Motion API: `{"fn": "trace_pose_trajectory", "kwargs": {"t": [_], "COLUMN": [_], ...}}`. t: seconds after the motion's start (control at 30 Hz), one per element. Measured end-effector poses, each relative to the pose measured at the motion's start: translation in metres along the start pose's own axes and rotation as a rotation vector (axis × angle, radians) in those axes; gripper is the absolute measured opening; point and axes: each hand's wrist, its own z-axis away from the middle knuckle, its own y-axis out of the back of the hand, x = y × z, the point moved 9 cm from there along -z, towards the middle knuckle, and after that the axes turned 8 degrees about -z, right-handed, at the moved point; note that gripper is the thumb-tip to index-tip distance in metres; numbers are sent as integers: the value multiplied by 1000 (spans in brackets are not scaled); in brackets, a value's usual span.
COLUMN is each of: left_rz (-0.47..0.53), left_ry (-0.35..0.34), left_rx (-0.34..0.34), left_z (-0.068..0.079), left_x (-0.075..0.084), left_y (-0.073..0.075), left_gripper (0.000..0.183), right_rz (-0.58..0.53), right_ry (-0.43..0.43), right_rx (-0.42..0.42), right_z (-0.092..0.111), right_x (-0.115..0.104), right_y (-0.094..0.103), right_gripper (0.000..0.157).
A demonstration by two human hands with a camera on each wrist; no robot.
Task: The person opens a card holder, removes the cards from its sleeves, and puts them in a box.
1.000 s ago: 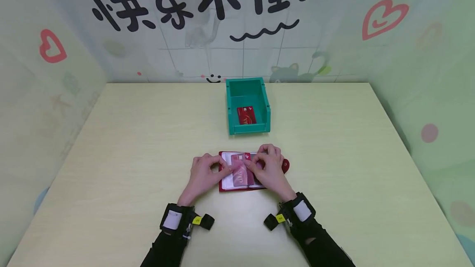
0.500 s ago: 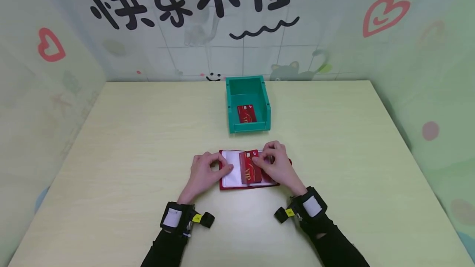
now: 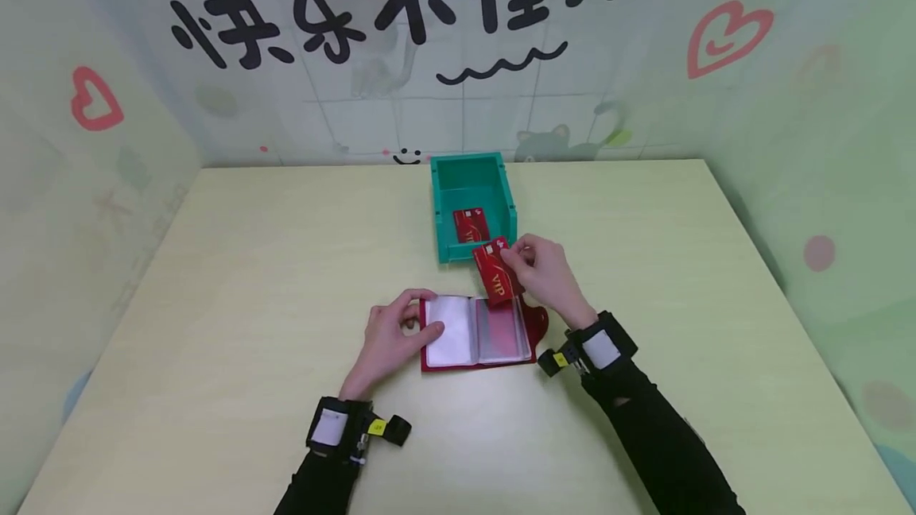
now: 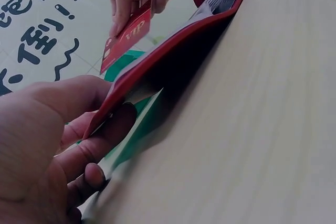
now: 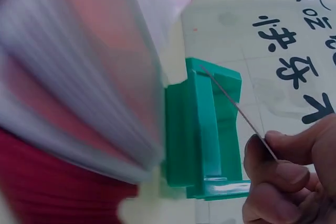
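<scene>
My right hand pinches a red VIP card by its right side, above the far edge of an open red card holder. In the left wrist view the card hangs clear of the holder's clear sleeves. With thumb on the inner page and fingers under the cover, my left hand grips the holder's left edge. The left wrist view shows that edge raised off the table. The right wrist view has the card edge-on between thumb and fingers. Pinkish-red shows through the right-hand sleeves.
A teal bin stands beyond the holder, low side facing me. Another red VIP card lies inside it. The holder's snap strap sticks out to the right. A printed backdrop rises behind the table.
The right hand has drawn the VIP card out of its sleeve and carried it away from me, toward the bin. The left hand stays at the holder's left edge, its fingers more spread.
</scene>
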Motion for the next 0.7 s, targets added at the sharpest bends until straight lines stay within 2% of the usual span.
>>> {"fn": "trace_pose_trajectory", "kwargs": {"t": [0.13,0.23,0.4,0.57,0.7], "left_rz": [-5,-5,-4,-7,-8], "left_ry": [-21,-35,-34,-41,-48], "left_rx": [4,5,4,10,10], "left_z": [1,1,1,2,2], "left_x": [0,1,1,1,2], "left_y": [0,0,0,1,2], "left_gripper": [46,47,47,47,46], "right_rz": [62,129,312,540,613], "right_ry": [40,40,3,-37,-102], "right_rx": [69,75,-30,-120,-182], "right_z": [-29,-48,-74,-89,-96], "right_x": [-16,-26,-38,-44,-37], "right_y": [8,8,-11,-35,-52], "right_gripper": [25,41,62,63,61]}}
